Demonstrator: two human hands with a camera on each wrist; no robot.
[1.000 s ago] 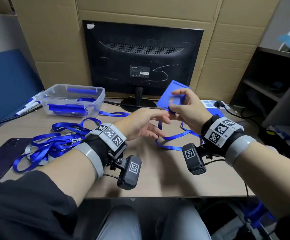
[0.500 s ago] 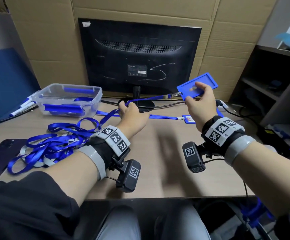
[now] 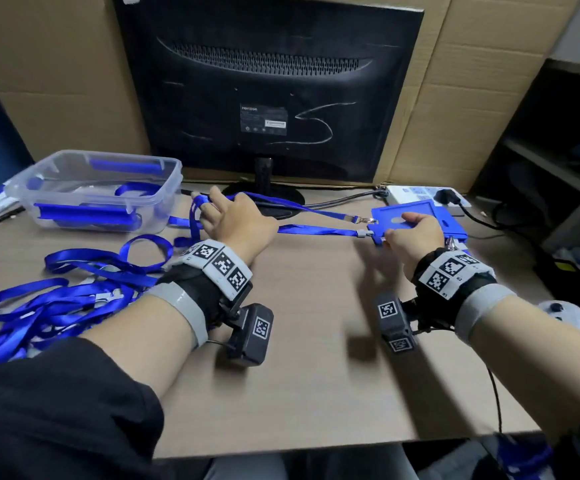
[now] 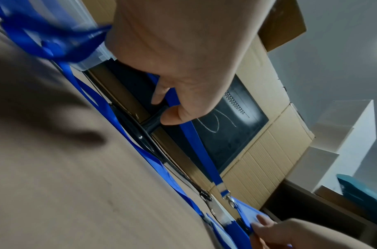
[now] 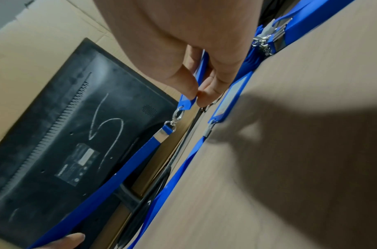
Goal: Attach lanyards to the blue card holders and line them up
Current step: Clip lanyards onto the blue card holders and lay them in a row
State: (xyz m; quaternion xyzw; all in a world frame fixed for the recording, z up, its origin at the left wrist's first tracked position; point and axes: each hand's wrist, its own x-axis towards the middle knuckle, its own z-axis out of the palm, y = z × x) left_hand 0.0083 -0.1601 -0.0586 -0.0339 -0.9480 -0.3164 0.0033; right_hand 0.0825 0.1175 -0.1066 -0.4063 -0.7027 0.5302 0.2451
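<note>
The right hand (image 3: 414, 237) pinches a blue card holder (image 3: 416, 216) by its near edge, just above the table (image 3: 316, 341) at the far right; its clipped lanyard (image 3: 295, 207) runs taut leftward. The left hand (image 3: 236, 223) grips that strap, fingers curled round it; a second lanyard (image 3: 316, 231) lies flat just nearer.

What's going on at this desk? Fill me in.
A person is fitting lanyards to blue card holders. The right hand pinches a blue card holder by its clip end, low over the desk. The holder's lanyard is hooked on and pulled taut to the left hand, which grips the strap. A finished holder with its lanyard lies flat alongside. Loose lanyards are piled on the left, and a clear plastic box holds more blue parts.
</note>
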